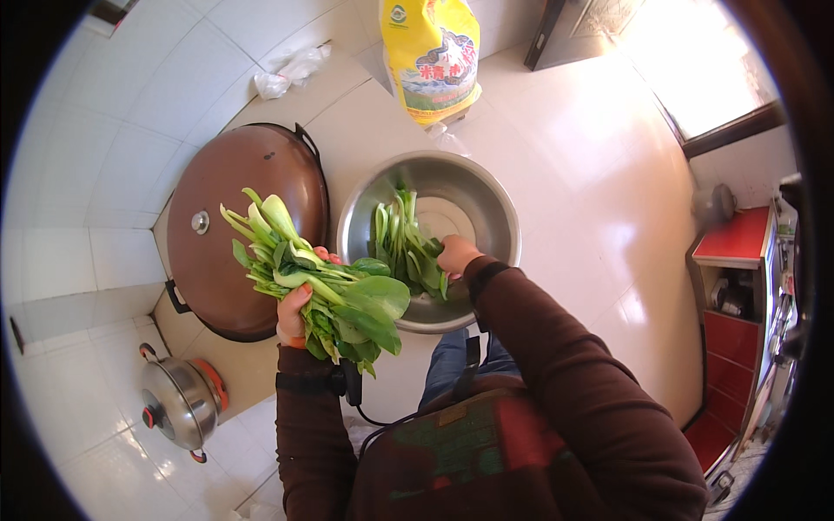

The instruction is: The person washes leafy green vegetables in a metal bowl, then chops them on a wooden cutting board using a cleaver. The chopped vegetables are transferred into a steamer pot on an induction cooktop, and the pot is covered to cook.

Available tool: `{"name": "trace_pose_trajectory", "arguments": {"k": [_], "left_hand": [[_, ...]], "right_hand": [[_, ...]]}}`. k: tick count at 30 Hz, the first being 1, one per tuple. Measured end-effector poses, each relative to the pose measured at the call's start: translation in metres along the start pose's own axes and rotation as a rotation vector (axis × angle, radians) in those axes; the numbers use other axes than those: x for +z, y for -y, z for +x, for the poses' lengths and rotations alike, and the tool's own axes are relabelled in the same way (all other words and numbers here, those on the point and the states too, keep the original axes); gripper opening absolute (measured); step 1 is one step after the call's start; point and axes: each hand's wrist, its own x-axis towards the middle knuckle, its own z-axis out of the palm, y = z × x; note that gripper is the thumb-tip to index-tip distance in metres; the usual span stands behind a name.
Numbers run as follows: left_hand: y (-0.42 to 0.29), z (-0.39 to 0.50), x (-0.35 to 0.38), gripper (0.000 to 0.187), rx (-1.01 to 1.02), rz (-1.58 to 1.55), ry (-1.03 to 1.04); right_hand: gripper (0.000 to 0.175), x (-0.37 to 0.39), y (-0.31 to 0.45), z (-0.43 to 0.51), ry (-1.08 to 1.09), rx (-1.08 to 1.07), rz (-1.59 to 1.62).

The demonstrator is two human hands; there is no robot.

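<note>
A thick bunch of leafy greens with pale stalks, like bok choy [326, 286], is gripped in my left hand [296, 312]. Its stalks point up and left, over the edge of a large brown lid, while its leaves overhang the rim of a stainless steel basin [511, 215]. More greens [397, 238] lie in the basin, on its left side. Inside the basin my right hand [458, 254] touches the leaf ends of these greens. Its fingertips are partly hidden, so whether it grips a leaf is unclear.
The brown domed lid [260, 189] with a metal knob covers a big pan left of the basin. A steel pot [179, 400] stands at lower left. Behind the basin is a yellow printed sack [433, 71]. Red-fronted cabinets [730, 338] line the right side, near a bright doorway.
</note>
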Motion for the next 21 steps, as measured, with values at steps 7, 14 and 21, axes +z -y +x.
{"name": "trace_pose_trajectory", "arguments": {"k": [7,14,21], "left_hand": [[0.001,0.001,-0.02,0.05,0.002,-0.037,0.025],[0.006,-0.006,-0.028,0.055,0.075,-0.019,-0.089],[-0.002,-0.01,-0.036,0.057,0.028,0.005,-0.093]], "right_hand": [[0.052,-0.024,0.014,0.006,-0.123,-0.142,0.034],[0.103,0.033,0.077,0.014,-0.365,0.065,-0.323],[0.102,0.031,0.068,0.021,-0.397,-0.1,-0.726]]}}
